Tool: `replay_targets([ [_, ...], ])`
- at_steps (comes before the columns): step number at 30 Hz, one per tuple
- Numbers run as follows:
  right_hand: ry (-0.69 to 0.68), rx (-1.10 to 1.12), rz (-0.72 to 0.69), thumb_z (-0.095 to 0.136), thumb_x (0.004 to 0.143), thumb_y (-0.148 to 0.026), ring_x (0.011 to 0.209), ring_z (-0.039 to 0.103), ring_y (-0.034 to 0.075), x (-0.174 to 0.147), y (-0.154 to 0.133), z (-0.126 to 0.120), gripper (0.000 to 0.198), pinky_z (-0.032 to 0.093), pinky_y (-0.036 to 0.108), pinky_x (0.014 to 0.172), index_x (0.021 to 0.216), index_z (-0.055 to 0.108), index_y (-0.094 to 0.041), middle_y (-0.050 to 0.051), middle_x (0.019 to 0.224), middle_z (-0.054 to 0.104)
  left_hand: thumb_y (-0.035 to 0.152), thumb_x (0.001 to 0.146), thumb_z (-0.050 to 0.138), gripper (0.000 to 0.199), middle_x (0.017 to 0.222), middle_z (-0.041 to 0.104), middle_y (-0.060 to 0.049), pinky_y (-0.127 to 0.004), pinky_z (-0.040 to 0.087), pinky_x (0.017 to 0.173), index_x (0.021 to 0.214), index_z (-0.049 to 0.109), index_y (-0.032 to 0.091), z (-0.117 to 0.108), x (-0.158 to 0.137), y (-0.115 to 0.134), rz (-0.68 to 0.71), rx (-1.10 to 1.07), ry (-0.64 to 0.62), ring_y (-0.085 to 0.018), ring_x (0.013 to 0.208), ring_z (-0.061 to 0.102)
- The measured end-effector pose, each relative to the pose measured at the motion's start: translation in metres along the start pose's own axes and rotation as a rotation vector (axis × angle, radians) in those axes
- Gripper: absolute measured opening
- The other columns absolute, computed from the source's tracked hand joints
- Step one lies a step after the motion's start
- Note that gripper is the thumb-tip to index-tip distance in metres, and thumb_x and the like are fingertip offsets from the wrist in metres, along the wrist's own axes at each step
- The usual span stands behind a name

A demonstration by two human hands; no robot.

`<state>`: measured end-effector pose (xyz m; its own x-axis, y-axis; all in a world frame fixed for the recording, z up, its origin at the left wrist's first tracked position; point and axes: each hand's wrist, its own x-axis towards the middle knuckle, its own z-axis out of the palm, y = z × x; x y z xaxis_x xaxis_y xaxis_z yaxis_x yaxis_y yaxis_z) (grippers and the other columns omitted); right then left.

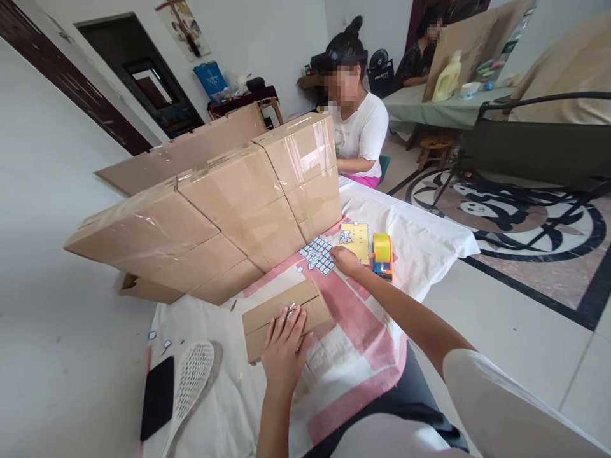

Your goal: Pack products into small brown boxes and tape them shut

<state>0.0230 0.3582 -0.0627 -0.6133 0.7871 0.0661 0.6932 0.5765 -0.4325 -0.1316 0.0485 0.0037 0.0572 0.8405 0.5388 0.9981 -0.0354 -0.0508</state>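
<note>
My left hand (pixel 285 346) lies flat on top of a small closed cardboard box (pixel 312 308), its fingers stretched across the middle seam. Shiny clear tape shows under the fingertips. Farther forward, my right hand (pixel 344 261) has its fingers pinched together at the right edge of a sheet of white stickers with blue outlines (pixel 317 254). Whatever is between those fingers is too small to make out. Just beyond that hand is a yellow patterned card (pixel 357 238). To its right stands a tape dispenser (pixel 383 270) with a yellow roll.
Taped cardboard boxes (pixel 229 191) are stacked across the table's far side. A white cloth with pink patches (pixel 353 318) covers the table. At left lie a white mesh-headed racket (pixel 193 375) and a black tablet-like slab (pixel 157 397). A person (pixel 363 127) sits behind the boxes.
</note>
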Motion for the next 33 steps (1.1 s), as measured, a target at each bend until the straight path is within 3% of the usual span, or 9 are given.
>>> replay_targets([
  [9, 0.005, -0.013, 0.018, 0.044, 0.099, -0.01, 0.106, 0.058, 0.025, 0.001, 0.0, 0.005, 0.027, 0.044, 0.028, 0.084, 0.106, 0.069, -0.015, 0.016, 0.113, 0.064, 0.03, 0.094, 0.061, 0.048, 0.14, 0.064, -0.001, -0.042, 0.034, 0.115, 0.142, 0.055, 0.028, 0.0, 0.001, 0.002, -0.011, -0.025, 0.013, -0.026, 0.133, 0.057],
  [13, 0.047, 0.037, 0.019, 0.047, 0.097, -0.01, 0.104, 0.059, 0.024, 0.002, 0.002, 0.003, 0.024, 0.045, 0.028, 0.085, 0.096, 0.07, -0.015, 0.016, 0.109, 0.064, 0.028, 0.092, 0.061, 0.042, 0.139, 0.066, -0.003, -0.045, 0.03, 0.116, 0.134, 0.062, 0.027, -0.015, 0.01, 0.007, -0.01, -0.05, 0.019, -0.028, 0.132, 0.057],
  [16, 0.112, 0.12, -0.002, 0.045, 0.096, -0.01, 0.098, 0.061, 0.022, 0.0, 0.003, -0.002, 0.024, 0.046, 0.028, 0.085, 0.094, 0.068, -0.014, 0.013, 0.103, 0.067, 0.029, 0.092, 0.06, 0.026, 0.122, 0.075, -0.002, -0.045, 0.032, 0.112, 0.116, 0.071, 0.03, -0.033, 0.043, 0.008, -0.001, -0.169, 0.001, -0.026, 0.118, 0.065],
  [19, 0.208, 0.23, -0.061, 0.042, 0.095, -0.01, 0.094, 0.062, 0.02, -0.005, 0.002, -0.01, 0.025, 0.047, 0.028, 0.085, 0.103, 0.064, -0.015, 0.011, 0.101, 0.068, 0.033, 0.096, 0.052, 0.023, 0.099, 0.079, -0.001, -0.038, 0.041, 0.098, 0.102, 0.075, 0.03, -0.041, 0.103, 0.003, -0.109, -0.435, -0.198, -0.021, 0.096, 0.069],
  [21, 0.281, 0.303, -0.123, 0.042, 0.096, -0.013, 0.09, 0.063, 0.019, -0.011, -0.003, -0.018, 0.024, 0.049, 0.028, 0.083, 0.109, 0.061, -0.016, 0.009, 0.1, 0.069, 0.036, 0.095, 0.05, 0.027, 0.1, 0.078, -0.004, -0.036, 0.044, 0.092, 0.1, 0.075, 0.028, -0.031, 0.149, -0.002, -0.217, -0.583, -0.315, -0.022, 0.095, 0.068],
  [25, 0.44, 0.407, -0.256, 0.048, 0.097, -0.021, 0.086, 0.064, 0.019, -0.028, -0.019, -0.037, 0.015, 0.051, 0.031, 0.082, 0.107, 0.06, -0.021, 0.006, 0.097, 0.068, 0.039, 0.087, 0.06, 0.025, 0.087, 0.077, -0.005, -0.028, 0.047, 0.07, 0.097, 0.076, 0.022, 0.014, 0.216, -0.007, -0.269, -0.719, -0.454, -0.019, 0.078, 0.068],
  [29, 0.572, 0.449, -0.342, 0.052, 0.1, -0.025, 0.084, 0.065, 0.019, -0.045, -0.03, -0.052, 0.009, 0.052, 0.033, 0.08, 0.103, 0.06, -0.024, 0.005, 0.091, 0.068, 0.042, 0.082, 0.064, 0.026, 0.073, 0.073, -0.003, -0.027, 0.048, 0.063, 0.081, 0.074, 0.018, 0.052, 0.235, -0.004, -0.29, -0.907, -0.601, -0.018, 0.07, 0.067],
  [33, 0.651, 0.471, -0.391, 0.051, 0.101, -0.023, 0.083, 0.066, 0.019, -0.051, -0.032, -0.057, 0.01, 0.054, 0.033, 0.078, 0.104, 0.06, -0.025, 0.005, 0.09, 0.069, 0.048, 0.08, 0.067, 0.032, 0.078, 0.073, -0.004, -0.027, 0.049, 0.063, 0.085, 0.072, 0.016, 0.06, 0.235, -0.001, -0.375, -1.081, -0.681, -0.018, 0.069, 0.068],
])
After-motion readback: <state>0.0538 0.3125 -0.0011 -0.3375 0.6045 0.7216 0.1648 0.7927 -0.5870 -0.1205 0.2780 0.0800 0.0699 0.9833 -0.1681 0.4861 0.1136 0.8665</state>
